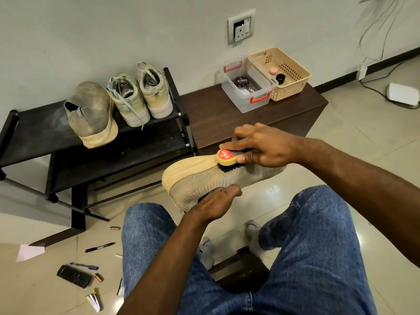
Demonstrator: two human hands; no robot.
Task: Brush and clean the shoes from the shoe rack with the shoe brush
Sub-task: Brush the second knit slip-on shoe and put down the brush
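My right hand [261, 145] grips the shoe brush [229, 158], bristles on the grey shoe [211, 176] held mid-air above my knees by my left hand [216, 201], fingers tucked inside. Risk: heavy strokes may twist the unsupported shoe loose, or the brush may slip off the sole edge.

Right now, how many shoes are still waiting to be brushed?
None looks finished yet. In hand: the left hand holds a grey knit shoe with a tan sole while the right hand presses the yellow-backed shoe brush on it. Left: its dusty grey partner and two pale lace-up sneakers on the black rack.
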